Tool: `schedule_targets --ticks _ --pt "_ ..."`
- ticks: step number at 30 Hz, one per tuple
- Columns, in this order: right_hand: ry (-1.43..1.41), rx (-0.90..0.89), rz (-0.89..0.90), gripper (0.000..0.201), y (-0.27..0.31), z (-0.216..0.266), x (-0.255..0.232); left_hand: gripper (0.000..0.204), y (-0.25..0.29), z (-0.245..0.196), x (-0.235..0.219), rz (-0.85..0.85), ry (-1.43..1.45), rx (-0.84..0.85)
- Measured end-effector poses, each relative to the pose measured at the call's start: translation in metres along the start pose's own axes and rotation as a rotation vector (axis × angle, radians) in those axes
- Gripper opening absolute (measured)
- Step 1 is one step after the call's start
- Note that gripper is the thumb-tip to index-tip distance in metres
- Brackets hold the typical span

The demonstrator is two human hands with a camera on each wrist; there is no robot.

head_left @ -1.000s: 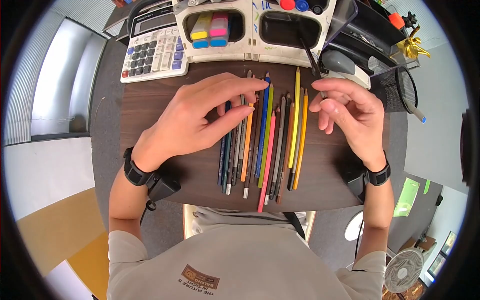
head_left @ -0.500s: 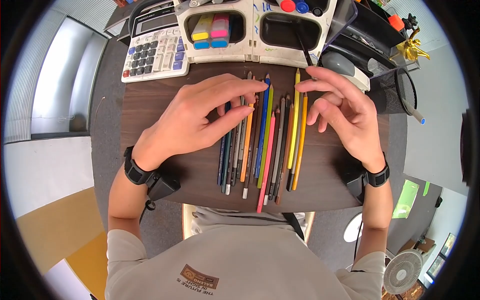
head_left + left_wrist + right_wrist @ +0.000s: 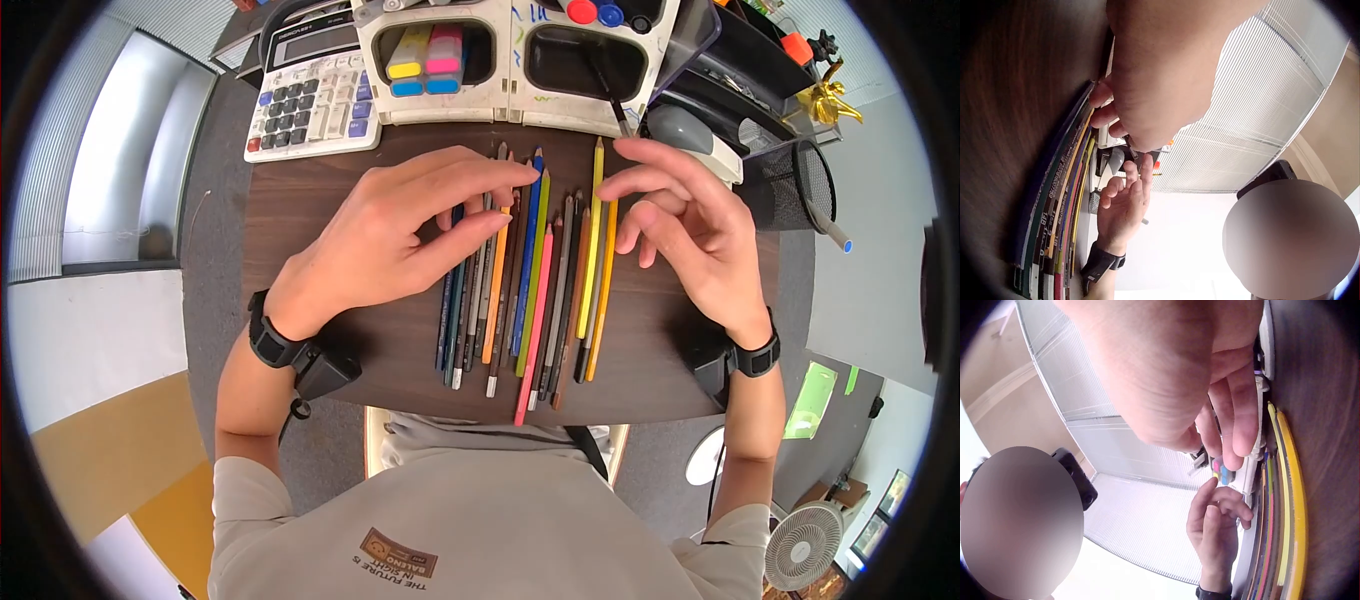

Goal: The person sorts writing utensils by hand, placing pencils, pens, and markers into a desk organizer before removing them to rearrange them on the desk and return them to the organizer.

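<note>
A side-by-side row of colored pencils (image 3: 537,320) lies on the dark wooden table, points away from me. Over the row's upper left my left hand (image 3: 385,225) is held with thumb and index apart, nothing between them; its fingers hide some pencil tips. My right hand (image 3: 692,220) is curled at the row's right end, fingertips near the yellow pencil (image 3: 590,235). From its index finger a slim dark stick (image 3: 610,95) slants up across the organizer's opening, the lower end hidden behind the finger. In the right wrist view a thick yellow pencil (image 3: 1299,525) lies below the hand.
A white organizer (image 3: 440,110) with highlighters (image 3: 425,60) stands at the back. Left of it lies a calculator (image 3: 310,110). On the right are a grey computer mouse (image 3: 680,132) and a mesh pen cup (image 3: 790,190) holding a marker. The table's front edge is close to my body.
My right hand has moved left toward the yellow pencils, its index finger rising, and the dark stick has shifted up and slightly left. The left hand and pencil row have stayed put.
</note>
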State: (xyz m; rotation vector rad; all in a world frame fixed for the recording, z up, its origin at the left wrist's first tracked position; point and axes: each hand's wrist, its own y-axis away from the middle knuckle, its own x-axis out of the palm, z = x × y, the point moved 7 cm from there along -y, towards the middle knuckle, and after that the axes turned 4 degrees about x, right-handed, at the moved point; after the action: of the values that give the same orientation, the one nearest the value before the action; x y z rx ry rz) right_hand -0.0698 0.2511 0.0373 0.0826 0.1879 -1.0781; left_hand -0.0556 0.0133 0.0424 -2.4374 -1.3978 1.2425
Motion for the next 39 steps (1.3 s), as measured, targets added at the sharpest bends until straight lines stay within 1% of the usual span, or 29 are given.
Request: schedule_targets --ticks 3,6,8,9,10,13,16,19,22,25,28,31,34,39 --pt "0.023 0.059 0.011 0.035 0.001 -0.003 0.000 0.042 0.000 0.000 0.001 -0.004 -0.003 -0.002" --pt "0.199 -0.046 0.039 0.018 0.003 0.002 0.001 0.042 0.000 0.000 0.000 -0.004 -0.008 0.006" --pt "0.363 0.000 0.148 0.013 0.003 0.005 0.004 0.042 0.000 0.000 0.000 -0.005 -0.011 0.017" --pt "0.444 0.023 0.203 0.015 0.004 0.004 0.006 0.041 0.000 0.000 0.000 -0.003 -0.012 0.016" --pt "0.532 -0.062 0.219 0.019 0.004 0.005 0.009 0.041 0.000 0.000 0.000 0.001 -0.013 0.014" --pt "0.554 0.017 0.268 0.023 0.004 -0.005 0.010 0.039 0.000 0.001 0.000 0.000 -0.012 0.008" --pt "0.757 0.021 0.253 0.026 0.005 -0.006 0.005 0.038 0.001 0.001 0.001 -0.003 -0.010 0.007" --pt "0.840 0.124 0.150 0.029 0.006 -0.007 -0.003 0.037 0.000 0.001 0.000 0.001 -0.013 0.010" --pt "0.818 0.203 0.122 0.030 0.005 -0.006 -0.005 0.036 0.001 0.002 0.001 0.007 -0.025 0.015" --pt "0.800 0.218 0.098 0.031 0.006 -0.005 -0.007 0.034 0.001 0.002 0.000 0.008 -0.029 0.010" --pt "0.785 0.198 0.081 0.033 0.005 -0.004 -0.007 0.033 0.001 0.001 0.000 0.006 -0.048 0.029" --pt "0.755 0.114 0.072 0.036 0.005 0.000 0.000 0.031 0.001 0.001 0.000 0.010 -0.057 0.026" --pt "0.784 0.122 0.083 0.035 0.006 -0.003 0.002 0.030 0.000 0.000 0.000 0.012 -0.066 0.021" --pt "0.730 0.266 0.090 0.031 0.005 -0.005 -0.010 0.027 0.000 0.000 0.000 0.014 -0.079 0.043"
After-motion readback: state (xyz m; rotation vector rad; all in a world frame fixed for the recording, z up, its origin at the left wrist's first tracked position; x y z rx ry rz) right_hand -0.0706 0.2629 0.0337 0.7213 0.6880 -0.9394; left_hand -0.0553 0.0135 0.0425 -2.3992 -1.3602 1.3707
